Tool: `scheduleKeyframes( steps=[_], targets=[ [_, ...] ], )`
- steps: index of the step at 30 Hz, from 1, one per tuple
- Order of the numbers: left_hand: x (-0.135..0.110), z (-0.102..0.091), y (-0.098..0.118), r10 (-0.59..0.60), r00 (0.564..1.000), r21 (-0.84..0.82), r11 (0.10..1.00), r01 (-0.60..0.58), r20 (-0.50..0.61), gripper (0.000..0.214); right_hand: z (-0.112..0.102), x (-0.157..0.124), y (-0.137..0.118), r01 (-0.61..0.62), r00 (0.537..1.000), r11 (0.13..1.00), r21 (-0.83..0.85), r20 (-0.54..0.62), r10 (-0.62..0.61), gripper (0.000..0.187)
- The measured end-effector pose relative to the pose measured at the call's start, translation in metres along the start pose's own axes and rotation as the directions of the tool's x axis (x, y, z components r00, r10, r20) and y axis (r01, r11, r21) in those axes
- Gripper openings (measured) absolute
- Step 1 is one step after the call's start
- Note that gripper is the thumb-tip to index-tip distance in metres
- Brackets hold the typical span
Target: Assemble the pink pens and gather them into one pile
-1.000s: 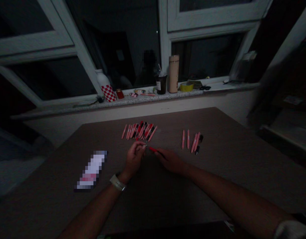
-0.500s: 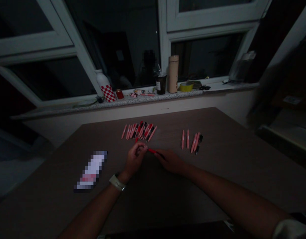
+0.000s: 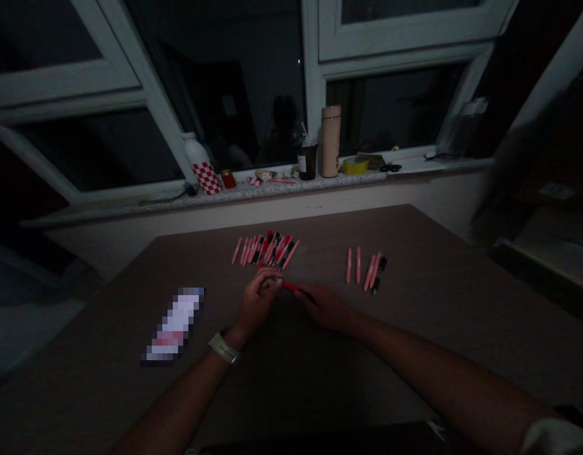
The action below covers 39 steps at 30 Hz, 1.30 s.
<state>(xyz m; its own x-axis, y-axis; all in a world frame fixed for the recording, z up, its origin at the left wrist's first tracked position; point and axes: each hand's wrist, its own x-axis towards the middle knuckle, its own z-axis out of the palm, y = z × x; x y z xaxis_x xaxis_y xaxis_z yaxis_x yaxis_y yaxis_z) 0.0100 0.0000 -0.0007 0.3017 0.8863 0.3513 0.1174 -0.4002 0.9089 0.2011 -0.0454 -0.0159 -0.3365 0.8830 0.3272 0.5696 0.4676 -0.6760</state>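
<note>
- Head view, dim room: two bare forearms reach in from the bottom edge over a brown table (image 3: 414, 303).
- Left hand (image 3: 258, 300): closed, with the fingers (image 3: 267, 282) curled in and the tips drawn together. Anything held inside is hidden by the fingers, so its nature cannot be told.
- Right hand (image 3: 322, 308): half open and palm down, with the fingers extended toward the left hand. The fingertips are at the dark end of the pen, but a firm grip cannot be made out.
- Red pen (image 3: 291, 286): placed between the two hands, its red part by the left fingertips and its dark part by the right fingertips. Whether it rests on the table or is lifted cannot be told.
- Near group of pink and red pens (image 3: 265, 251): fanned closely together just beyond the left hand.
- Far group of pink pens (image 3: 364, 268): laid out more loosely, well to the right, with black pieces at its right edge.
- Handling, as judged: small pen work is best kept low and steady, with the fingertips firm and the hands clear of the near group, which could easily be knocked.
- Other items: a watch (image 3: 223, 349) is worn on the left wrist. A pixelated object (image 3: 174, 325) lies on the table, left of the hands. A checkered bottle (image 3: 206, 177), a flask (image 3: 330, 142) and a tape roll (image 3: 355, 166) stand on a windowsill (image 3: 201, 193) beyond.
</note>
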Motion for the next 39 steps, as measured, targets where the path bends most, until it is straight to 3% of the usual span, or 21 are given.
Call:
scheduleKeyframes(
  steps=[3,10,16,23,33,39],
  targets=[
    [-0.001,-0.001,-0.002,-0.005,1.0,0.001,1.0,0.005,0.0,0.025,0.0,0.0,0.0,0.002,1.0,1.0,0.007,0.007,-0.002,0.033],
    [0.003,-0.001,-0.001,0.119,0.993,0.053,0.992,-0.119,0.006,0.019,0.0,0.0,0.0,0.008,1.0,1.0,-0.014,-0.005,-0.008,0.033],
    [-0.002,0.001,-0.002,-0.052,0.999,-0.03,0.998,0.052,0.016,0.029,0.002,0.0,0.002,0.005,1.0,1.0,-0.023,-0.004,-0.006,0.033],
    [0.001,0.001,0.003,-0.171,0.985,-0.023,0.985,0.171,-0.007,0.031,0.0,0.0,-0.001,-0.013,1.0,1.0,-0.009,0.001,0.013,0.033],
    [0.0,-0.002,0.005,-0.145,0.987,-0.114,0.982,0.152,0.069,0.034,-0.001,0.0,0.001,-0.004,1.0,1.0,0.006,0.008,0.004,0.033],
    [0.001,-0.002,0.006,-0.162,0.986,-0.062,0.985,0.164,0.032,0.036,-0.001,-0.001,0.002,0.017,1.0,0.999,0.033,0.008,-0.018,0.033]
  ],
)
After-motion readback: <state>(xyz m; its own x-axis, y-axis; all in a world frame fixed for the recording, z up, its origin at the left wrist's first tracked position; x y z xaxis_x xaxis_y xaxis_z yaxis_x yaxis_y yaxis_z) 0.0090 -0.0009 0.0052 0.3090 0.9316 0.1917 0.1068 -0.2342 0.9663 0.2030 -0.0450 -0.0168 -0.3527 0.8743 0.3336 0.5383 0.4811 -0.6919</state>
